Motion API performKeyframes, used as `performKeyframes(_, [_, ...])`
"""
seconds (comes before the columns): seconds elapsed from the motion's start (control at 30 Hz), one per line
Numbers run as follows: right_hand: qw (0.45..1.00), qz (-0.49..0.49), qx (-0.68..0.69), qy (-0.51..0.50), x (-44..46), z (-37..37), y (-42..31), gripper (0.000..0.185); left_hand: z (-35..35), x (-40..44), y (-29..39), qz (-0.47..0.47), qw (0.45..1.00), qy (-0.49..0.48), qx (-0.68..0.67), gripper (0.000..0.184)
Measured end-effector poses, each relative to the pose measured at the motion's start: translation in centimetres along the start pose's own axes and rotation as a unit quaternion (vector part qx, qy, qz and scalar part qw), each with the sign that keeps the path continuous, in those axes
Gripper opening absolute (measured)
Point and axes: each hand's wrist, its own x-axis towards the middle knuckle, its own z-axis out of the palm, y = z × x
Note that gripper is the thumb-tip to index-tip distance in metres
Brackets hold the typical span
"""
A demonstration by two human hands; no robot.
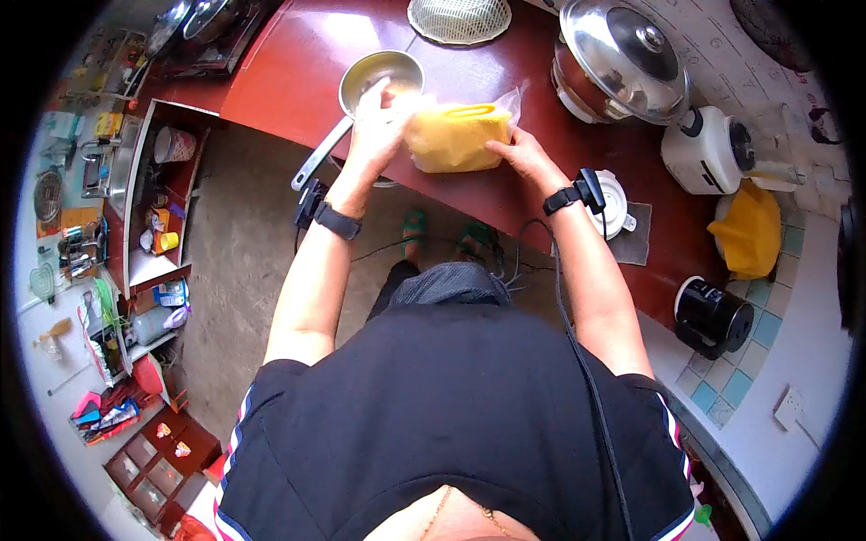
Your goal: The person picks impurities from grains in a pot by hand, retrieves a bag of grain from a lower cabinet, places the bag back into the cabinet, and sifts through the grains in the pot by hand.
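A clear plastic bag with yellow contents is held up over the front edge of the red table. My right hand grips its right end, thumb on the near face. My left hand is at the bag's left end, fingers bent and seemingly closed on the plastic; glare blurs the exact grip. Those fingers reach over the rim of a metal saucepan, which has something pale yellowish in its bottom. The pan's long handle points toward me, past the table edge.
On the red table are a white woven basket, a large lidded pot, a white appliance, a white lid, a yellow cloth or bag and a black kettle. A shelf stands left. Cables run from my wrist bands.
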Motion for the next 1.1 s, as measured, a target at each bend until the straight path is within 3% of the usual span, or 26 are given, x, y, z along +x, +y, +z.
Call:
performKeyframes(0.03, [1.0, -0.004, 0.003, -0.002, 0.1, 0.0, 0.1, 0.05, -0.5, -0.1, 0.5, -0.035, 0.995, -0.047, 0.079, 0.033])
performKeyframes(0.07, [1.0, -0.007, 0.007, -0.004, 0.2, -0.1, 0.7, 0.05, -0.8, -0.2, 0.8, -0.009, 0.996, -0.059, 0.073, 0.033])
performKeyframes(0.13, [1.0, -0.012, 0.023, -0.009, 0.8, -0.1, 1.7, 0.051, -1.4, -0.1, 0.9, 0.047, 0.994, -0.084, 0.059, 0.033])
performKeyframes(0.17, [0.999, -0.013, 0.032, -0.011, 0.8, 0.0, 1.7, 0.051, -1.8, 0.2, 0.6, 0.137, 0.981, -0.082, 0.107, 0.033])
performKeyframes(0.27, [0.998, 0.001, 0.055, -0.029, 0.7, -0.2, 1.2, 0.052, -0.8, 0.1, 0.5, -0.003, 0.994, -0.058, -0.092, 0.033])
performKeyframes(0.3, [0.998, -0.009, 0.056, -0.032, 0.5, 0.0, 0.8, 0.053, -0.6, 0.1, 0.2, -0.037, 0.996, -0.056, -0.065, 0.032])
performKeyframes(0.4, [0.997, -0.034, 0.052, -0.039, 0.3, 0.2, 1.0, 0.054, -1.0, -0.6, 0.7, 0.007, 0.994, -0.064, 0.087, 0.036])
performKeyframes(0.53, [0.998, -0.058, 0.014, -0.029, 0.5, 0.5, 1.7, 0.055, -1.6, -1.2, 0.9, 0.066, 0.993, -0.082, 0.056, 0.037])
performKeyframes(0.63, [0.998, -0.047, -0.004, -0.04, 0.9, 0.6, 1.9, 0.057, -1.3, -2.0, -1.6, -0.018, 0.988, -0.107, -0.113, 0.051])
performKeyframes(0.77, [0.999, -0.054, 0.005, -0.001, -0.3, 1.0, 0.7, 0.053, 0.7, -3.6, -3.1, -0.1, 0.974, -0.153, -0.132, 0.073])
performKeyframes(0.8, [0.999, -0.047, -0.016, 0.017, -0.7, 1.3, 0.5, 0.051, 1.6, -4.3, -4.1, -0.152, 0.955, -0.166, -0.191, 0.075])
performKeyframes(0.87, [0.996, -0.029, -0.056, 0.055, -2.0, 2.1, 0.3, 0.049, 2.4, -6.2, -4.6, -0.145, 0.965, -0.173, -0.131, 0.072])
performKeyframes(0.9, [0.996, -0.023, -0.065, 0.063, -3.2, 2.5, 0.2, 0.048, 2.6, -7.3, -4.1, -0.189, 0.958, -0.161, -0.141, 0.069])
performKeyframes(1.0, [0.992, 0.001, -0.106, 0.073, -8.1, 3.4, -0.6, 0.046, 1.7, -10.5, -3.3, -0.141, 0.965, -0.168, -0.142, 0.068])
performKeyframes(1.1, [0.999, -0.011, 0.001, 0.051, -12.5, 5.1, 3.7, 0.043, 0.0, -14.4, -3.2, -0.104, 0.95, -0.216, -0.201, 0.071])
